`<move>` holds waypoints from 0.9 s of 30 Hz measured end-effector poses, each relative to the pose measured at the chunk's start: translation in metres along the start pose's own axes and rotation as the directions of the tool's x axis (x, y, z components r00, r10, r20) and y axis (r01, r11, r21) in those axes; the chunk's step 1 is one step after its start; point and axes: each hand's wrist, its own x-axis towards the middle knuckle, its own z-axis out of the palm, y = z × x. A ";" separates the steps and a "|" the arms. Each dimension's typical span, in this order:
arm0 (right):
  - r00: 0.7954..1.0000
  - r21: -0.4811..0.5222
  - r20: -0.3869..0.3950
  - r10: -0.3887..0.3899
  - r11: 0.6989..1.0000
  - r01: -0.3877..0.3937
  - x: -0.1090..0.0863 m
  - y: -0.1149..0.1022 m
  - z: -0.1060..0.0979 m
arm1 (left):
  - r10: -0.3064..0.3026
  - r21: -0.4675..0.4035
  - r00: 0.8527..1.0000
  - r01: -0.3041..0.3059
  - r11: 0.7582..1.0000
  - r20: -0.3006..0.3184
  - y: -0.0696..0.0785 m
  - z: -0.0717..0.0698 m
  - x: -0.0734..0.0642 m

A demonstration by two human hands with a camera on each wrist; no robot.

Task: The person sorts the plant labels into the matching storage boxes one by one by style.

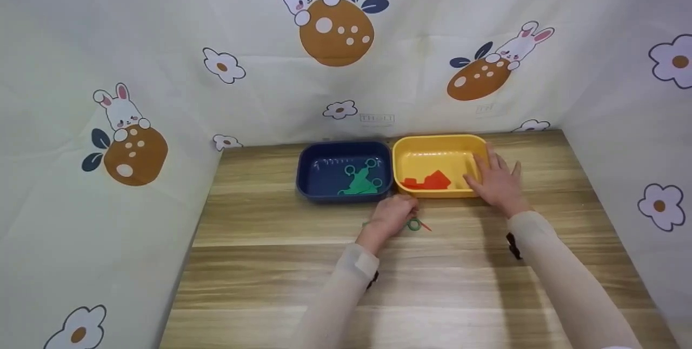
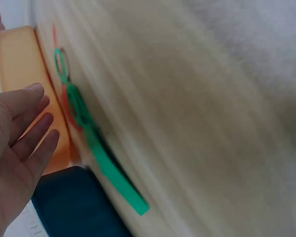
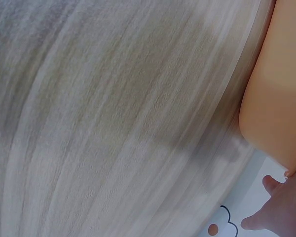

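My left hand [image 1: 393, 215] hovers just in front of the two trays, over a flat green plastic piece with a ring [image 2: 108, 168]. In the left wrist view its fingers are loosely bent and apart from the piece. A thin red piece [image 2: 54, 37] shows beside the green ring, partly under it. My right hand [image 1: 498, 182] is spread at the right end of the yellow tray [image 1: 432, 194], its thumb over the rim. Inside that tray lie flat red pieces [image 1: 437, 180]. The navy tray [image 1: 324, 198] contains green pieces with rings [image 1: 359, 182].
Both trays stand side by side at the back of the wood-grain table [image 1: 259, 284]. Behind and beside the table hangs a pale cloth [image 1: 432, 41] printed with rabbits and flowers.
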 end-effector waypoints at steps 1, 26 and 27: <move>1.000 0.001 0.000 0.000 1.000 0.000 0.000 0.000 0.000 | -0.004 0.013 1.000 0.004 1.000 -0.009 0.000 0.002 0.000; 1.000 0.011 0.002 -0.005 1.000 0.005 -0.001 0.000 0.000 | 0.001 0.144 0.991 0.019 0.989 -0.135 0.000 0.024 -0.005; 1.000 0.009 0.002 -0.005 1.000 0.005 0.000 0.000 0.000 | -0.002 0.141 0.991 0.022 0.990 -0.135 0.000 0.024 -0.005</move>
